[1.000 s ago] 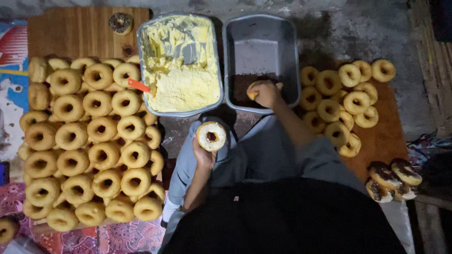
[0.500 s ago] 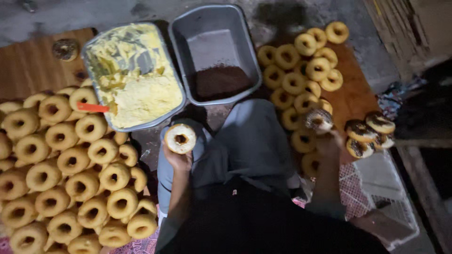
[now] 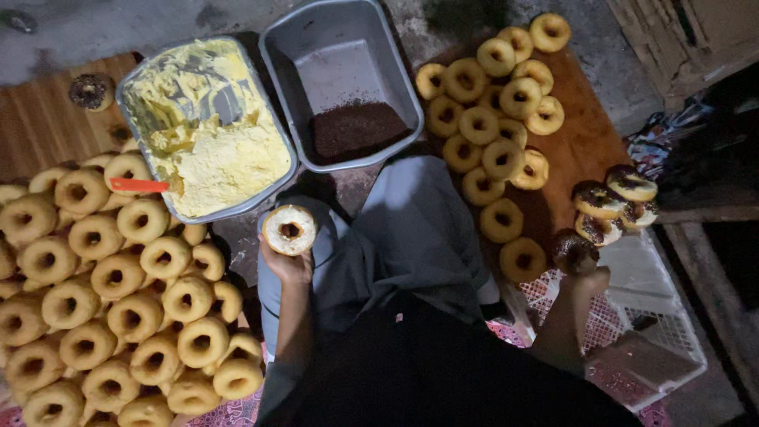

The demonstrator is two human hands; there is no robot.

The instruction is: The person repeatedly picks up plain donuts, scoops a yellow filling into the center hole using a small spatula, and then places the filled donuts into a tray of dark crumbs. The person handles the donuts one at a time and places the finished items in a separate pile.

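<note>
Hands hold 2 doughnuts: left hand (image 3: pixel 286 265) 1 cream-topped doughnut (image 3: pixel 289 229), right hand (image 3: pixel 587 278) 1 chocolate-coated doughnut (image 3: pixel 574 252)

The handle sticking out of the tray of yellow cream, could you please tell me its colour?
The handle is orange-red, seen in the head view.

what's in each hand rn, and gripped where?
Left hand: cream-topped doughnut, held from below by its underside and edge. Right hand: chocolate-coated doughnut, fingers under and around its near side; exact contact too dark to tell.
</note>
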